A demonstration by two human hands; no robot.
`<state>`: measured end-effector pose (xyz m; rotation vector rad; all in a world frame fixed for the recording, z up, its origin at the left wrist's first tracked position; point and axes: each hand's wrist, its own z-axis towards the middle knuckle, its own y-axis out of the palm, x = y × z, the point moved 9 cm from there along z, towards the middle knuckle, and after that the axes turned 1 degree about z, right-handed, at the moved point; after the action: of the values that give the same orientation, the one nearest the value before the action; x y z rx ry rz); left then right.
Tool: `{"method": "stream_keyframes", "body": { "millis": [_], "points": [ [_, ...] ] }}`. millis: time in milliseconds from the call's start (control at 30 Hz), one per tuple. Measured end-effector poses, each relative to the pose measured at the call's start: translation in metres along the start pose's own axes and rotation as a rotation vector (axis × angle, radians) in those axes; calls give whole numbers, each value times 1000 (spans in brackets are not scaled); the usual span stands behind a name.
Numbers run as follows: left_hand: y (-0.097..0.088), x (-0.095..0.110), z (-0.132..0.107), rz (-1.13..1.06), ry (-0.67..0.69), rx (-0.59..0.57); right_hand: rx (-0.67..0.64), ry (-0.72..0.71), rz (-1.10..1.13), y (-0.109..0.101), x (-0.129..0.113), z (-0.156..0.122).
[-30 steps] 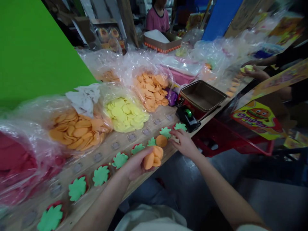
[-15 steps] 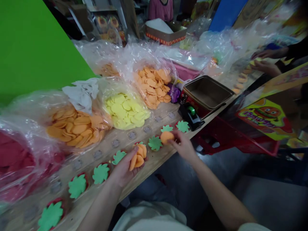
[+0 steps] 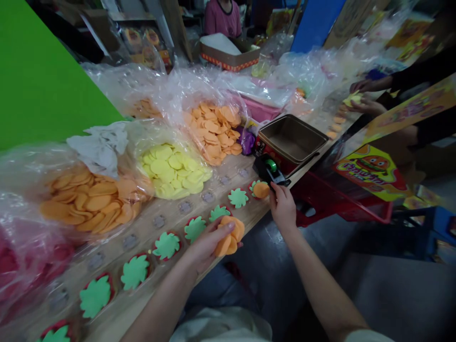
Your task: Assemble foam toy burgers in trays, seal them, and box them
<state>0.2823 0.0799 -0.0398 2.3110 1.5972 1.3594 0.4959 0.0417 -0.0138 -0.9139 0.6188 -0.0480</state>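
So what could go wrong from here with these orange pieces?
The loose fan of orange pieces in the left hand could slip past the edge of the table. The right hand, close beside the tape dispenser, might knock it. The orange disc by that hand could end up off-centre on the green piece.

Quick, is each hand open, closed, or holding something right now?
Left hand: holding a small bunch of orange discs.
Right hand: at the edge of a single orange disc; whether it grips it, I cannot tell.

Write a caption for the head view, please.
Left hand gripping orange discs, right hand at another disc partly covering a green cutout.
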Motion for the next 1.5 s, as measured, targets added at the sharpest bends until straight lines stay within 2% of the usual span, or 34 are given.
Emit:
{"method": "stream_keyframes", "body": {
  "millis": [100, 267, 367, 500, 567, 667, 733, 800, 833, 867, 967, 1000, 1033, 1133, 1200, 1300, 1333, 1400, 1500],
  "points": [
    [-12, -2, 0, -49, -25, 56, 46, -4, -77, -1, 3, -18],
    [-12, -3, 2, -87, -59, 101, -43, -12, -238, 17, -2, -25],
    [-6, -3, 4, -93, -55, 100, -87, 6, -298, 18, -5, -19],
    [0, -5, 8, -73, -47, 61, -38, 59, -256, 6, -5, -3],
    [-1, -6, 9, -80, -35, 65, -71, 57, -279, 11, -7, 9],
    [-3, -7, 9, -110, -43, 82, -195, 22, -337, 28, -12, 23],
    [-2, -5, 7, -131, -46, 51, -206, 24, -319, 28, -17, 26],
    [0, 2, 5, -113, -9, 5, -148, 59, -186, 17, -26, 23],
    [0, 6, 4, -93, 17, -1, -152, 91, -55, 13, -31, 19],
    [-2, 10, 4, -66, 43, 5, -215, 137, 118, 15, -36, 13],
    [-6, 21, 4, 44, 124, 26, -642, 339, 708, 47, -67, -20],
    [-6, 24, 3, 76, 154, 24, -755, 430, 869, 56, -77, -32],
    [-7, 26, 3, 102, 186, 18, -807, 530, 998, 62, -84, -40],
    [-12, 29, 1, 40, 228, 8, -732, 790, 1229, 71, -85, -49],
    [-13, 22, 0, -107, 151, -52, -641, 865, 1283, 70, -79, -48],
    [-9, 11, -1, -336, 0, -186, -565, 834, 1291, 64, -72, -42],
    [-10, 10, -1, -380, -16, -198, -553, 808, 1274, 61, -69, -38],
    [-19, 9, 1, -399, -13, -144, -483, 733, 1173, 56, -55, -26],
    [-39, 6, 3, -236, -13, 50, -351, 577, 929, 49, -32, 0]
  ]
}}
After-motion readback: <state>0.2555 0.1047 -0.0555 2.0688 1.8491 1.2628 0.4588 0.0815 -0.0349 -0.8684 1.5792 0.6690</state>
